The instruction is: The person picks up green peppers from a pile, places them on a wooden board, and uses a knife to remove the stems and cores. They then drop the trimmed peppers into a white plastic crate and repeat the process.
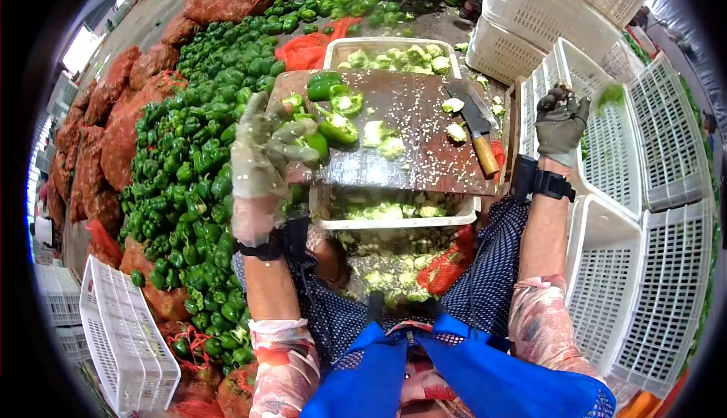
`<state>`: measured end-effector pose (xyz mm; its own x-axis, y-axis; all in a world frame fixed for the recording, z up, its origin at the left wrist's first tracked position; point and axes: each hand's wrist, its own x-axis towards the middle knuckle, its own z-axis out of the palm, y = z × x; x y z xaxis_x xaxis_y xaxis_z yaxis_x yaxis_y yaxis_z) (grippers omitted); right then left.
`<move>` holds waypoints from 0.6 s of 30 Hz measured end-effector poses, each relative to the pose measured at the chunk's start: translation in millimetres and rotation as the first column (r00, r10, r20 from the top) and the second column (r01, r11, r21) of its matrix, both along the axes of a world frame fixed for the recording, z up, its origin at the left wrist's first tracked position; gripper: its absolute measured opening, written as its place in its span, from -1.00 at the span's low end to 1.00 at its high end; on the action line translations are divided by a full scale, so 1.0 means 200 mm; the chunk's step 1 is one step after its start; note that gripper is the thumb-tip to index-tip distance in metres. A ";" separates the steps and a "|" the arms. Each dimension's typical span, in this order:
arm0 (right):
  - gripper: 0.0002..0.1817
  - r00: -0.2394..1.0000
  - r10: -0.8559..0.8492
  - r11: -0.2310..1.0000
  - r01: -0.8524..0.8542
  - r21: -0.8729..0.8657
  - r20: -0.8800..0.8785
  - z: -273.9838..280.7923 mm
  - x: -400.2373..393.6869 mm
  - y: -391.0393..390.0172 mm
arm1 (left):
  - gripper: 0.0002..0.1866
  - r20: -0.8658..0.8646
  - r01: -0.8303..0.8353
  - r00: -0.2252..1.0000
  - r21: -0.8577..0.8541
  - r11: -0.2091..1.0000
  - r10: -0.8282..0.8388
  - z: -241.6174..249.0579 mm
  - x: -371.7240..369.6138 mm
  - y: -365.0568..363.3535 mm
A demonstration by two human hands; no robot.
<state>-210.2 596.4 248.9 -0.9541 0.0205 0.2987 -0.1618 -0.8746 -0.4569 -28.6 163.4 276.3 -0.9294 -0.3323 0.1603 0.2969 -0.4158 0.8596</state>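
Observation:
My left hand [265, 145], in a thin glove and slightly blurred, is over the left edge of a brown cutting board [416, 130]. Its fingers are spread, with the fingertips right at a cut green bell pepper [313, 144]. More pepper pieces [338, 126] lie beside it, and pale pepper cores [382, 139] sit mid-board among scattered seeds. My right hand [562, 123], in a dirty glove, is raised at the inner side of a white crate [606, 153], its fingers loosely bent and apart. Just past it, a blurred green pepper piece [611, 98] shows against the crate.
A wooden-handled knife [478, 130] lies on the board's right side. White tubs of pepper cores [394, 223] sit below and behind the board. Heaped green peppers [193, 160] and red mesh sacks [125, 123] fill the left. White crates [522, 9] stack at right.

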 end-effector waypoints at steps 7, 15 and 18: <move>-0.47 0.978 0.208 -0.286 0.053 0.957 0.009 -0.08 0.23 -0.89 | -0.34 0.021 -0.100 0.995 0.047 0.994 0.099 0.01 0.04 -0.04; -0.26 0.838 0.544 -0.572 0.415 0.708 -0.051 -0.35 0.27 -1.18 | -0.27 0.015 -0.090 0.996 0.038 0.995 0.090 -0.03 0.05 -0.16; -0.44 0.752 0.638 -0.659 0.423 0.622 0.164 -0.27 0.29 -1.20 | -0.34 0.009 -0.045 0.999 0.095 0.994 0.045 0.00 0.07 -0.19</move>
<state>-152.9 356.8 195.8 -0.5578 -0.7416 -0.3727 -0.7229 0.6548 -0.2208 -13.7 125.0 275.8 -0.9141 -0.3874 0.1195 0.3113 -0.4820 0.8190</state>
